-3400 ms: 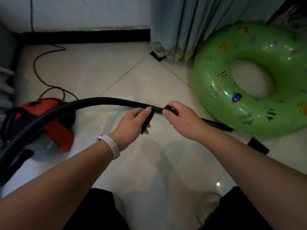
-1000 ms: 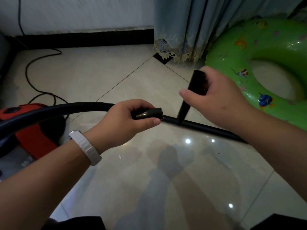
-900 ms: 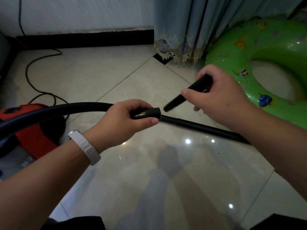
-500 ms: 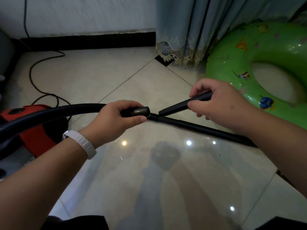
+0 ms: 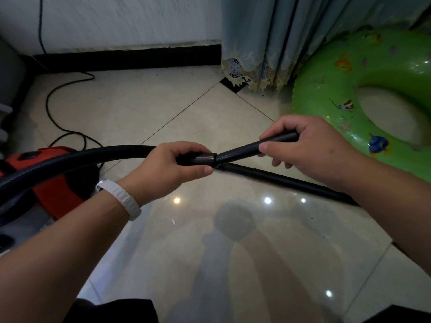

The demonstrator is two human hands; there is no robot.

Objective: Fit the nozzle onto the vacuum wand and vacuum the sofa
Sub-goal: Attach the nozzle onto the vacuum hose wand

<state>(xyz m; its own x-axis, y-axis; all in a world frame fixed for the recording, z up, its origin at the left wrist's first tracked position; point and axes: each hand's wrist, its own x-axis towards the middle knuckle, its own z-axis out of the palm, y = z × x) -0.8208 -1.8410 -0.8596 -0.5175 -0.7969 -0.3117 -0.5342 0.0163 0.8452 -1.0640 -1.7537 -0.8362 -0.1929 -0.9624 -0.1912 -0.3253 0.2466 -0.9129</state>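
The wand (image 5: 200, 159) is gripped steady by the left hand (image 5: 168, 169) so the nozzle (image 5: 240, 152), grasped by the right hand (image 5: 312, 148), can be pushed into its mouth.

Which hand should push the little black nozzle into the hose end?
The right hand: it grips the tapered black plastic nozzle, tip at the black hose cuff the left hand steadies.

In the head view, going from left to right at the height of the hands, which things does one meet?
red vacuum cleaner → white wristband → left hand → hose end → nozzle → right hand → green swim ring
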